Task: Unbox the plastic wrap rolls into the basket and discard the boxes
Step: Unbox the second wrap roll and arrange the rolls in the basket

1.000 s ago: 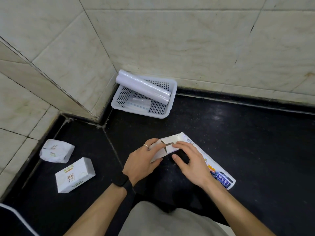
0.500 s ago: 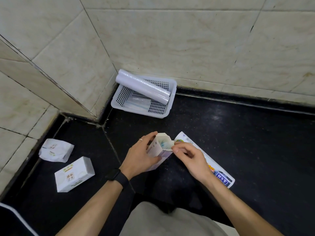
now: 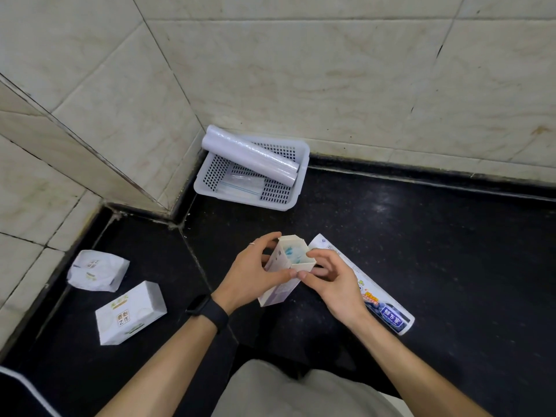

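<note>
The end flaps of the small white cardboard box (image 3: pixel 278 291), closed and being picked at a second ago, now stand fully apart, and the box is tipped up at the centre of the frame so that its open mouth faces the camera. The left hand (image 3: pixel 252 275) grasps the box around its side, fingers curled over the far edge and thumb on the near face. The right hand (image 3: pixel 334 284) pinches the near rim of the mouth between thumb and forefinger. Inside, something pale with blue marks shows (a roll or only printing on the card, I cannot tell).

This probably means the opening step is over and the contents can be drawn or tipped out. The white perforated plastic basket (image 3: pixel 240 199) sits in the tiled corner at upper centre, well apart from the hands, with two clear plastic wrap rolls (image 3: pixel 249 155) already lying across it. A second long white box with blue and orange print (image 3: pixel 388 311) lies on the black floor (image 3: pixel 421 236) just behind the right hand, not yet dealt with.
</note>
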